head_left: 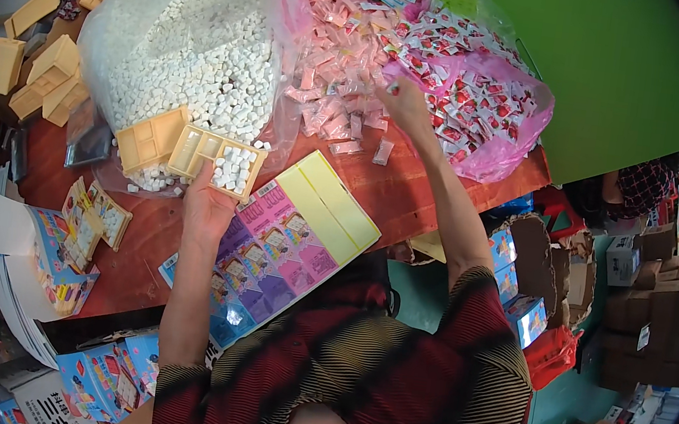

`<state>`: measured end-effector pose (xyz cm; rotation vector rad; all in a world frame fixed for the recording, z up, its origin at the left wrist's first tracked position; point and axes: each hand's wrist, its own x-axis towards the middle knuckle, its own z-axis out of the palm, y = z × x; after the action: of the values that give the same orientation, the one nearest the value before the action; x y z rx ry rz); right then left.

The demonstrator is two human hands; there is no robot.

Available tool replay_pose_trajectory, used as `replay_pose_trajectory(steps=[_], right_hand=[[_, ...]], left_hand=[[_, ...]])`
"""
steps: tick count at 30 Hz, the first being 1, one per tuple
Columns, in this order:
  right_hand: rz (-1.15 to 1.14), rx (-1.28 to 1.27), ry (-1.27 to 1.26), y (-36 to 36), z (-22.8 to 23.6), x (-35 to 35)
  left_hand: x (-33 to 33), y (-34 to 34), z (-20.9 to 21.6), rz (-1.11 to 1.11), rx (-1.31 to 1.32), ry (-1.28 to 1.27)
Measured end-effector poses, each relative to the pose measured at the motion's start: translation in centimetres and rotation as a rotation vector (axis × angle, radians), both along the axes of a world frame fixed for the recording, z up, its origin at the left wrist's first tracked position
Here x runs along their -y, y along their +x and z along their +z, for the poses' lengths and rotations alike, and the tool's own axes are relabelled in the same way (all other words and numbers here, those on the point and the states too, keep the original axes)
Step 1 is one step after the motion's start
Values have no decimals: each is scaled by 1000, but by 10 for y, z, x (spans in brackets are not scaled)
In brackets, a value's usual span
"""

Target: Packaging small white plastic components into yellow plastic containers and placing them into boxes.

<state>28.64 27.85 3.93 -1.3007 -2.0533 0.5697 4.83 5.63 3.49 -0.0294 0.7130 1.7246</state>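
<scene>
Here's the tray [186,149], held beside the bag [115,28], white cubes [234,168] crowding its right-hand compartment. Best held level, I'd judge, since those heaped cubes could spill with any tilt. The left hand [209,208] grips the near edge, forearm straight up from below. A second tray [138,143] sits against its left side (whether the hand supports that too, I can't tell). Across the surface [397,194], the right arm slants leftward to the right hand [405,101], between pink packets [338,122] and red packets [491,103]; fingertips together or clamped on something, I can't tell. A light pinch should suit such small packets.
</scene>
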Motion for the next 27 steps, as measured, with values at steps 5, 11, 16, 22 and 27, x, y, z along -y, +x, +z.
replay_pose_trajectory(steps=[5, 11, 16, 22, 27], right_hand=[[-98, 438, -52, -34, 0, 4], [-67, 508, -9, -29, 3, 1], [-18, 494, -81, -26, 2, -10], [136, 290, 0, -22, 4, -10], [230, 59, 67, -12, -11, -14]], left_hand=[[1, 3, 0, 39, -2, 31], [6, 0, 1, 52, 4, 9], [3, 0, -6, 42, 13, 12], [3, -4, -4, 35, 4, 19], [-1, -2, -6, 50, 15, 0]])
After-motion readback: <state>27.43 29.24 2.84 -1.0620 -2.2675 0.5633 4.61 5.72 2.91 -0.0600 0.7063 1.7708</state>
